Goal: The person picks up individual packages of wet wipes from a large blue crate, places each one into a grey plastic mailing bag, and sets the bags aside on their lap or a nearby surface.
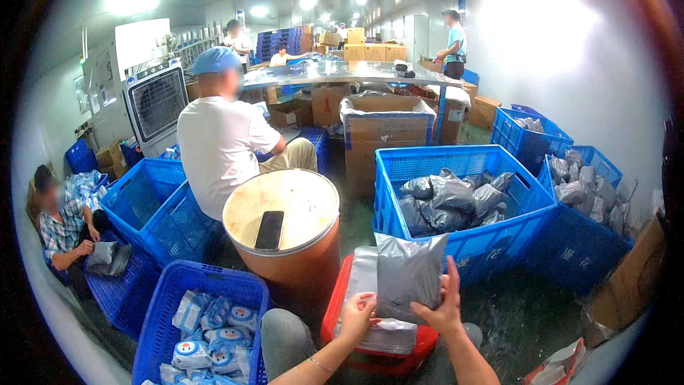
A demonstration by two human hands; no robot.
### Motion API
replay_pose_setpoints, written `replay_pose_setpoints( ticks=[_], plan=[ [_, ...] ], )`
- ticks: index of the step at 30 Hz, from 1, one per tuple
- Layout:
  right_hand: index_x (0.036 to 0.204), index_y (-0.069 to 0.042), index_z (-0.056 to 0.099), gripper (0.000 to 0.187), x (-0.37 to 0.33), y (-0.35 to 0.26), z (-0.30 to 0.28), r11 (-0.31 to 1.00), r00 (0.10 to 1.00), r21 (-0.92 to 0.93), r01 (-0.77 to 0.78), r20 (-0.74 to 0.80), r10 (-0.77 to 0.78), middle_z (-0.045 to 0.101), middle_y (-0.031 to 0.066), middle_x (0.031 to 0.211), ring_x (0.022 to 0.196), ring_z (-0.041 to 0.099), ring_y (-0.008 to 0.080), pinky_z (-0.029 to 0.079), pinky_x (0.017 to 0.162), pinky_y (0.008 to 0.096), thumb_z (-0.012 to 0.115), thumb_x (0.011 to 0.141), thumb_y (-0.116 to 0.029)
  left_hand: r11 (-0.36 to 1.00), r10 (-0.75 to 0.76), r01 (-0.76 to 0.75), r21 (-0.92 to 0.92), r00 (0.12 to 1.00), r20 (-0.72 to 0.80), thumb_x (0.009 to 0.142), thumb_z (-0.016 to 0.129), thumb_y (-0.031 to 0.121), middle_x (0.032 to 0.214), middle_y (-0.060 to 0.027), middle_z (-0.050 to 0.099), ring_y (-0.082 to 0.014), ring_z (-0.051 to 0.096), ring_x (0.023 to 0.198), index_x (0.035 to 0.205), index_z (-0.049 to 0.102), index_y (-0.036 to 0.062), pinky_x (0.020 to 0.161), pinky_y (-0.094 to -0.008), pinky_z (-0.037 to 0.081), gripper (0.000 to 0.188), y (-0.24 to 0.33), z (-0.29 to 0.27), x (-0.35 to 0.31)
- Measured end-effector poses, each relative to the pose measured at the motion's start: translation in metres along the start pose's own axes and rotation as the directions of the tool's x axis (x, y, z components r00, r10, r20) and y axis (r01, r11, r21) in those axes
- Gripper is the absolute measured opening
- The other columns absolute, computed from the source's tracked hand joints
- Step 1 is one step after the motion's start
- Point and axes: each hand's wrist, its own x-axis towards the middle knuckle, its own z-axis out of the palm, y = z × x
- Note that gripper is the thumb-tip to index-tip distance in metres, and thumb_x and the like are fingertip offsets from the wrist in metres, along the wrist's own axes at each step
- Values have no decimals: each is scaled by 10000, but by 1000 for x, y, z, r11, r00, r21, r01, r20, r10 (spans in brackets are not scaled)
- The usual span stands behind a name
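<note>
Over red tub [392, 365], R hand [443, 311] gripping grey pouch [410, 271] upright, prob. steadying contents; L hand [358, 316] curling by edge, grip unclear; flat bags [361, 272] lying beneath, prob. for reach.

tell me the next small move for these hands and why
Probably check the grey pouch for a good seal: the right hand holds it up, the left hand is by its lower edge, and whether it's closed can't be seen. Similar pouches lie in the blue crate ahead.
</note>
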Motion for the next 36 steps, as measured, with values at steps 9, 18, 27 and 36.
replay_pose_setpoints(
  ticks=[9,18,27,36],
  plan=[
    [1526,-83,174,1085,-11,-81,-42,543,659,-703,459,-141,-739,253,180,1495,1329,374,394,334,1062,561,745,723,-536,985,83,-127,118,943,321,967,592,154,1088,-47,674,-190,669,997,1168,608,44,802,-335,559,230,6,16,-23],
    [1396,39,441,800,126,-95,-85,275,138,-925,261,-246,-959,480,208,1419,1300,462,391,361,1064,522,823,778,-295,-243,252,-576,781,740,624,870,568,602,1580,-118,281,-415,210,1452,1477,417,277,1140,-642,142,705,10,-15,-32],
    [1030,-11,716,285,28,1,1,813,959,-581,31,248,141,730,131,907,770,698,202,543,725,324,768,799,-169,-177,223,-574,799,768,601,814,636,611,1574,-130,293,-417,233,1440,1449,462,270,1134,-642,170,742,11,-16,-31],
    [1361,-168,574,482,-24,79,46,419,932,-885,204,307,195,415,172,1495,1382,373,355,274,1094,542,620,916,-348,22,266,-749,662,643,719,733,781,466,1576,-118,283,-385,199,1460,1382,537,178,1156,-614,175,751,18,-63,-27]
  ],
)
